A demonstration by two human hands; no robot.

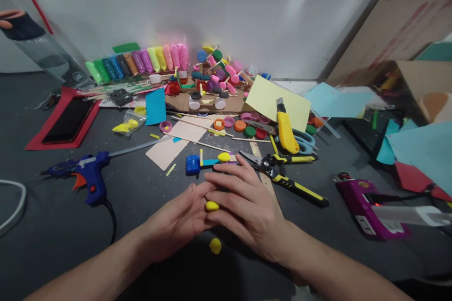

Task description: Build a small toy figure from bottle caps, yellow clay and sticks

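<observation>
My left hand [185,211] is turned palm up, its fingers stretched out under the fingers of my right hand [249,202]. A small yellow piece of modelling clay [212,206] is held between the two hands, showing at the right fingertips. Just below them, a second yellow lump of clay [215,245] lies on the dark table. Beyond my fingertips is a small blue craft piece [193,164] with a blue strip, and a yellow clay blob [223,156] sits on it. My right fingers partly cover its far end.
A blue glue gun [93,176] lies at left, by a phone [68,120]. Yellow-black pliers [296,188] and a yellow utility knife [286,129] lie at right, near a purple device [370,211]. Clay packs [141,61], bottle caps [240,125] and sticks stand behind.
</observation>
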